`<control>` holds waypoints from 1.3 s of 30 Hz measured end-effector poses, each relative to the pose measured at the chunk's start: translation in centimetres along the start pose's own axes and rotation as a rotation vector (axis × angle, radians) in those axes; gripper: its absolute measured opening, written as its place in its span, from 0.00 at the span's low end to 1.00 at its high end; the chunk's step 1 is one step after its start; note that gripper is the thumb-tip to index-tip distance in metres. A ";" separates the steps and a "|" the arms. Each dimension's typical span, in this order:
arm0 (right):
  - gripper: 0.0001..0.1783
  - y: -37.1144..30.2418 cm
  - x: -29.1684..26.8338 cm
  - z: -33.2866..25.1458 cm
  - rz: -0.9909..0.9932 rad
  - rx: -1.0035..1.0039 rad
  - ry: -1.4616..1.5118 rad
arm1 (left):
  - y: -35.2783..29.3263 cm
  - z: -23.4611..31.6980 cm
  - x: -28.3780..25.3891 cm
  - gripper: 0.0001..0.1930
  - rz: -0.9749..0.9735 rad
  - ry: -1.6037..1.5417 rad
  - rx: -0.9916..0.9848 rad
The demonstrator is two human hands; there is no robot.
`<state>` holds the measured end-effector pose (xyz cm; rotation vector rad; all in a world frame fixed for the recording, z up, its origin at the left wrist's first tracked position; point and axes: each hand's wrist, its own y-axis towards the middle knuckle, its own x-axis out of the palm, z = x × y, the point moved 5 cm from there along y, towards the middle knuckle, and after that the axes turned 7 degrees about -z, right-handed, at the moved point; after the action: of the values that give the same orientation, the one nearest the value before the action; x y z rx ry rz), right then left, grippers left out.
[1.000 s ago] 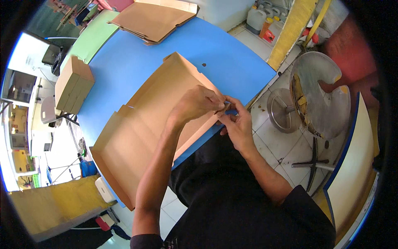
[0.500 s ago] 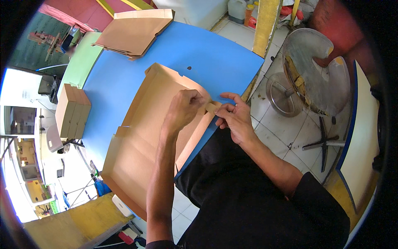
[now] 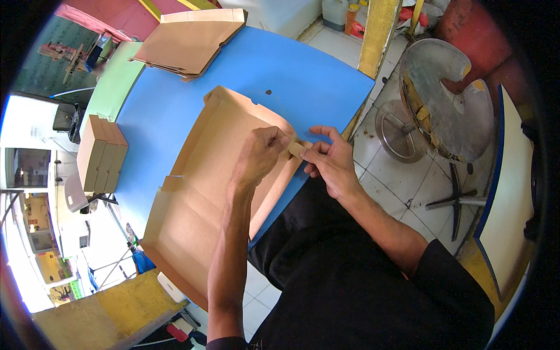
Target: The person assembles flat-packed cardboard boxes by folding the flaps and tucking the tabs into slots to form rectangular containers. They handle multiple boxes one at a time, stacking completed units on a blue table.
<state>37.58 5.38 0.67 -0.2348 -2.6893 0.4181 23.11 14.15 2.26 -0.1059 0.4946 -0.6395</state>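
A large brown cardboard box [image 3: 192,216], its sides partly raised, lies across the near edge of the blue table. At its right-hand corner, my right hand [image 3: 329,157] pinches a small cardboard flap [image 3: 296,148] between thumb and index finger, the other fingers loosely bent. Just to the left, my left hand [image 3: 262,149] is closed at the inside of the same corner. Its fingertips are turned down against the cardboard, and what they grip there is partly hidden behind the hand.
Flat brown cardboard blanks [image 3: 189,41] are stacked at the table's [image 3: 291,64] far side. Folded boxes [image 3: 102,154] form a pile at its left edge. A worn round-seated chair [image 3: 446,99] stands on the tiled floor to the right, beyond a yellow post [image 3: 379,38].
Both hands stay at the box corner with almost no movement. The view has shifted very slightly.
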 end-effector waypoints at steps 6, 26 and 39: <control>0.27 0.3 0.2 -0.1 -0.024 0.001 0.001 | -0.2 0.3 0.2 0.07 -0.067 -0.166 0.008; 0.27 2.7 -1.5 -4.5 -0.119 -0.230 -0.493 | -5.7 3.7 2.5 0.11 0.082 0.508 0.155; 0.14 3.1 5.2 -5.3 -0.551 -0.387 -1.431 | -19.4 2.7 0.4 0.22 -0.464 0.594 -0.172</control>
<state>35.39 10.78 6.20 1.1036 -3.9241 -0.2694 14.09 -1.81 9.17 -0.1981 1.1185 -1.0899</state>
